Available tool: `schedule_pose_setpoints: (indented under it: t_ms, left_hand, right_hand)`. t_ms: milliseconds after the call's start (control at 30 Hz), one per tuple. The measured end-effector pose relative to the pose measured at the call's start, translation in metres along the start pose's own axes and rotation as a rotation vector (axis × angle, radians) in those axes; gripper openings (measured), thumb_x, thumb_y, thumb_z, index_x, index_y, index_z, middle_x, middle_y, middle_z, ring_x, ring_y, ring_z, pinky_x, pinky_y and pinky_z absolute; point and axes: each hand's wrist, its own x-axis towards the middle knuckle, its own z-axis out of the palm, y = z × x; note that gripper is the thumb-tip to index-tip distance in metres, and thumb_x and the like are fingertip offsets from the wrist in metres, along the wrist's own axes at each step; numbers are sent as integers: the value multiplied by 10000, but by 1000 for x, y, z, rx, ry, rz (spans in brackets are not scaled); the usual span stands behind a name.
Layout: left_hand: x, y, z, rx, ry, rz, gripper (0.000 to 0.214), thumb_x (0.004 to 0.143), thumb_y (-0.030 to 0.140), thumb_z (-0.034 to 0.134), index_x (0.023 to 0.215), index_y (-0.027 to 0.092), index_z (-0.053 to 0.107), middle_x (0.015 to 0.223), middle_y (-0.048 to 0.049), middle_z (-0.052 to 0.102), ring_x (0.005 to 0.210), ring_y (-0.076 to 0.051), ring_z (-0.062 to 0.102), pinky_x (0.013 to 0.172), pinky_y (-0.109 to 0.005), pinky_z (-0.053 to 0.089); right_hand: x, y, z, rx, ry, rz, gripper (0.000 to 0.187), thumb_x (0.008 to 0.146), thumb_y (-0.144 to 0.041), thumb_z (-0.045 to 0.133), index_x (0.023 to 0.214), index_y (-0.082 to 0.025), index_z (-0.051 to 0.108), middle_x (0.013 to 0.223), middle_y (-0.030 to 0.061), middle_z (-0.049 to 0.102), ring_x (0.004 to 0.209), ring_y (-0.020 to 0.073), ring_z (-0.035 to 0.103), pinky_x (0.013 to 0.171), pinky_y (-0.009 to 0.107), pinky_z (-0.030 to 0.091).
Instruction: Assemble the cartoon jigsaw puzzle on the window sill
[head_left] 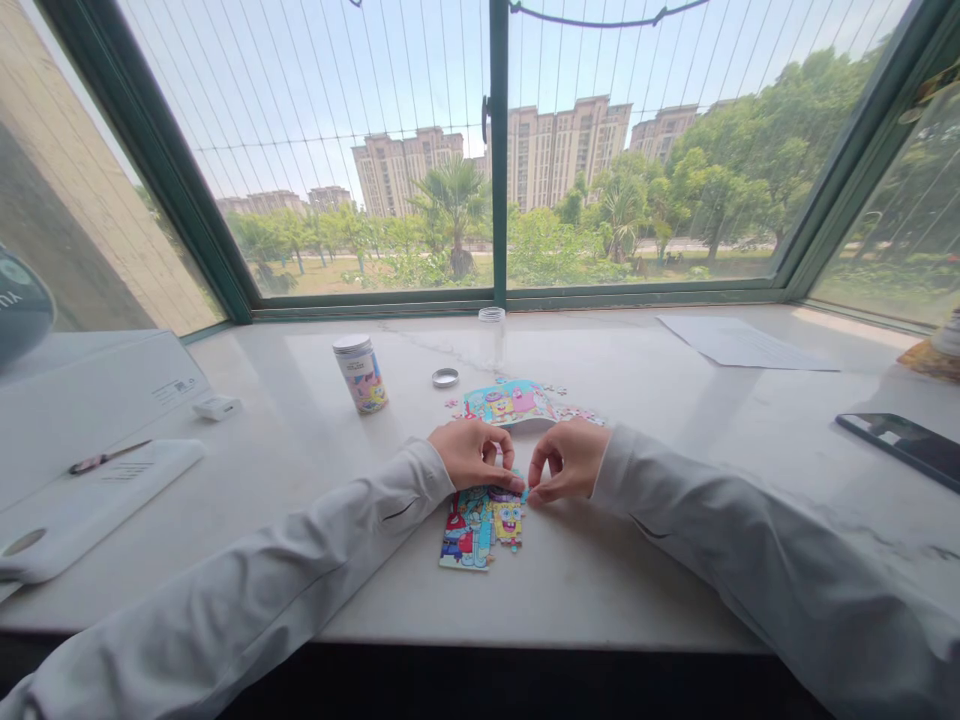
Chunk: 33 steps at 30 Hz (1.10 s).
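A partly joined jigsaw puzzle [474, 535] with bright cartoon figures lies flat on the white counter, its right edge uneven. My left hand [474, 455] is closed over the puzzle's upper part, thumb tip pressed at its upper right edge. Just right of it, my right hand [568, 458] pinches a small blue puzzle piece [526, 495] at that same edge; the fingertips hide most of it. Beyond my hands is a curved picture sheet [510, 400] with similar cartoon figures. Loose puzzle pieces [577, 413] are scattered around the sheet.
A printed canister [361, 378], a round metal lid [445, 378] and a clear jar [491, 335] stand towards the window. At left are a white board [112, 500], a pen [109, 457] and a small white box [217, 407]. Paper [742, 343] and a phone [904, 445] lie right.
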Motion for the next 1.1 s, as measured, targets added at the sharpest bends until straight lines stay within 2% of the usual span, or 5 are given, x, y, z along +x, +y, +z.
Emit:
schedule_pose_setpoints:
  t_ms: [333,533,833,967,1100]
  left_hand:
    - [-4,3,1,26,33,-4,416,621,589,727,736,198,641,507,68,508,475,-69,400,493,-205,272]
    - [-6,4,2,23,59,3,408,622,580,728,719,194,639,513,63,527,477,-69,418,488,-200,267]
    - [-7,4,-2,-133,3,-35,416,602,549,769,741,180,634,478,75,463,458,-59,351,477,-200,270]
    - [-5,2,-4,-260,-10,-30,458,585,562,780,730,160,616,465,79,413,452,-51,317,454,-201,237]
    - [0,-1,-8,-417,88,-54,523,592,626,748,726,154,567,468,82,368,444,-43,283,438,-203,197]
  right_hand:
    - [12,13,0,135,-109,65,382,645,-530,714,814,-195,786,531,-31,508,539,89,408,501,231,293]
    - [5,23,-18,189,-241,78,450,616,-574,733,826,-178,778,518,-46,447,522,80,353,492,235,249]
    - [-14,36,-36,88,-469,45,340,591,-471,776,774,-184,760,625,-30,601,512,70,431,534,231,334]
    - [-11,40,-32,100,-441,2,307,589,-457,773,723,-181,755,601,-26,608,509,76,436,542,236,345]
    - [-10,50,-36,146,-272,-68,308,634,-496,732,713,-200,767,606,-9,609,571,110,490,588,255,375]
